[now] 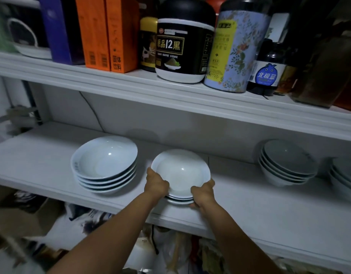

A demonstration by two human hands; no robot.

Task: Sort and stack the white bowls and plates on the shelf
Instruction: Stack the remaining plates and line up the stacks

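White shelving fills the frame, and the work sits at the centre of the lower shelf (42, 165). The left hand (156, 183) and the right hand (204, 192) clasp the near rim of a short stack of shallow white plates (180, 171) from either side, fingers curled round its edge. The stack is close to the shelf's front lip, and whether it rests on the board or hangs just above it cannot be told. To do this step well, I judge the stack should be kept level, both hands gripping evenly so the upper plates do not slide, then set further back from the lip before letting go. Just to the left in the frame stands a taller stack of wider white bowls (104, 163), near but not touching. Well apart at the right stands another bowl stack (287, 163) in shadow, with a further pile (346, 175) at the frame's right edge. Above, the upper shelf (111, 80) carries orange boxes (103, 32) and a black jar (184, 46).
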